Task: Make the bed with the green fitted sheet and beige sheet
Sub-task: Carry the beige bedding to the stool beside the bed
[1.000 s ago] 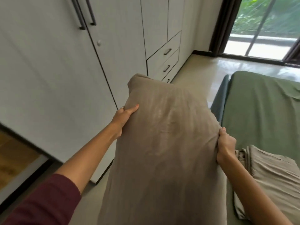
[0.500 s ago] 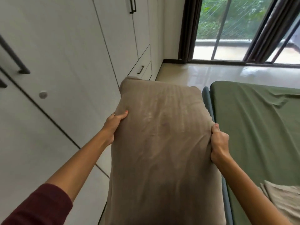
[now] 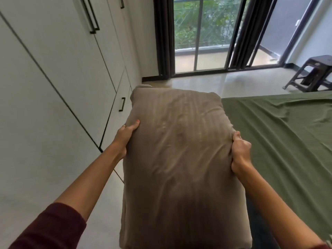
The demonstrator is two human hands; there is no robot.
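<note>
A beige pillow (image 3: pixel 179 150) fills the middle of the view, held up lengthwise in front of me. My left hand (image 3: pixel 125 135) grips its left edge with the thumb on top. My right hand (image 3: pixel 239 151) grips its right edge in a bunched fist of fabric. To the right lies the bed with the green fitted sheet (image 3: pixel 287 137) stretched over it, lightly wrinkled. A sliver of the folded beige sheet (image 3: pixel 329 242) shows at the bottom right corner.
White wardrobe doors and drawers (image 3: pixel 62 87) with black handles run along the left. Glass balcony doors (image 3: pixel 206 33) with dark curtains stand ahead. A dark plastic stool (image 3: pixel 312 76) sits on the shiny floor at the far right.
My view has swung right and up toward the balcony doors. The pillow stays gripped in both hands. The folded beige sheet has slid almost out of view.
</note>
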